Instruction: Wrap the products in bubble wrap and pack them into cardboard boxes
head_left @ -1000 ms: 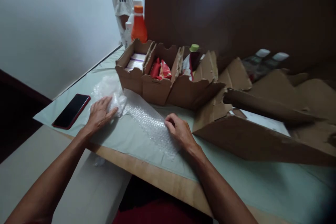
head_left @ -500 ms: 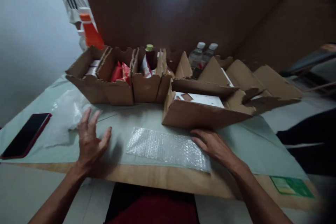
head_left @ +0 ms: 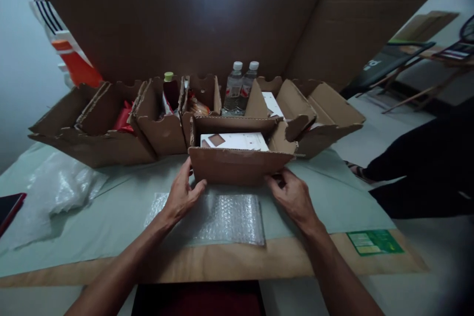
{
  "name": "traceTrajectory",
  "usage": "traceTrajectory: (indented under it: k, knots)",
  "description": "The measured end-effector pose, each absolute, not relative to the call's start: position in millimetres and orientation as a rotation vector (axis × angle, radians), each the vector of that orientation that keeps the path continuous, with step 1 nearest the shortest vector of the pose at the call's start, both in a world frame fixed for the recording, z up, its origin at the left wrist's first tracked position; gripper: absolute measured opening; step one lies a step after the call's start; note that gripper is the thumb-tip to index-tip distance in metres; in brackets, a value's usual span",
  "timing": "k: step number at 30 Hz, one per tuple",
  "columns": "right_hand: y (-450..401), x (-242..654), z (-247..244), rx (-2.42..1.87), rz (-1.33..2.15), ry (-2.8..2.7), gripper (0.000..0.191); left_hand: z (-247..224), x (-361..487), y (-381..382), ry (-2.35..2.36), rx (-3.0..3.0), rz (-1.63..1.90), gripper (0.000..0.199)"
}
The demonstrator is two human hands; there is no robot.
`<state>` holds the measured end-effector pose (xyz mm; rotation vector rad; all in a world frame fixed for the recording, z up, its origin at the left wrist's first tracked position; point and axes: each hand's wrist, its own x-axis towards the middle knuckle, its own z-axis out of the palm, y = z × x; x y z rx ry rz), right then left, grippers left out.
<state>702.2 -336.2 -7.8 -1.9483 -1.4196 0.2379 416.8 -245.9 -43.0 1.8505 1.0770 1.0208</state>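
Observation:
A small open cardboard box (head_left: pixel 240 165) stands in front of the other boxes, with a white printed carton (head_left: pixel 237 141) lying inside it. My left hand (head_left: pixel 182 190) is at its lower left corner, thumb on the front and fingers round the side. At the lower right corner my right hand (head_left: pixel 292 195) holds it, fingers partly hidden behind. Beneath my forearms and just nearer than the box lies a flat sheet of bubble wrap (head_left: pixel 229 219) on the pale green cloth (head_left: pixel 122 217).
Behind, cardboard bins hold red packets (head_left: pixel 125 117), a dark bottle with a green cap (head_left: pixel 170 90) and two clear bottles (head_left: pixel 236 90). Crumpled plastic wrap (head_left: pixel 59 190) and a phone (head_left: pixel 10 210) lie left. A person's dark-clothed leg (head_left: pixel 418 168) is at the right.
My left hand has moved right from the open cloth to the box's left corner. The box is now turned square to me, with both hands on it. My view has swung right.

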Motion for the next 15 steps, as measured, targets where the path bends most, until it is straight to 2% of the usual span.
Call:
traceTrajectory:
  k: [8, 15]
  knots:
    - [-336.0, 691.5, -13.3, -1.887, 0.284, -1.36, 0.027, -45.2, 423.6, -255.6, 1.163, 1.726, 1.074, 0.061]
    - [-337.3, 694.2, -18.9, -1.866, 0.285, -1.355, 0.032, -53.9, 430.7, -255.1, 1.161, 1.804, 1.104, 0.074]
